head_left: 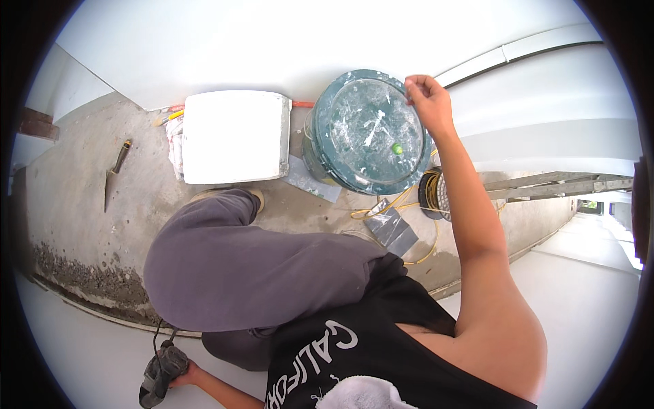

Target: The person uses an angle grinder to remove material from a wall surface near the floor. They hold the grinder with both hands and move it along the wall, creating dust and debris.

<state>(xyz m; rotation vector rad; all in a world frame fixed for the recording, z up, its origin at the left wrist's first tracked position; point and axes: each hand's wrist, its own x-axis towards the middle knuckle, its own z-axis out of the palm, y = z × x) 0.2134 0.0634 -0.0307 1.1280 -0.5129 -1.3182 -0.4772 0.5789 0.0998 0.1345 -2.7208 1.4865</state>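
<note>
My right hand (430, 104) is over the far right rim of a round teal bucket lid (368, 129). Its fingers are curled together, and what they hold, if anything, is too small to tell. White smears cover the lid, and a small bright green round thing (398, 148) sits on it. Low at the left, my left hand (185, 376) is closed on a dark grey, dusty object (162, 375) with a thin black cord or strap; its exact kind is unclear.
Left of the bucket stands a white box-shaped container (235, 136). A trowel-like tool (117, 174) lies on the concrete floor (75, 198) further left. Yellow cord (429, 247), a grey flat sheet (392, 232) and a ladder (552, 185) are at the right. A white wall rises behind.
</note>
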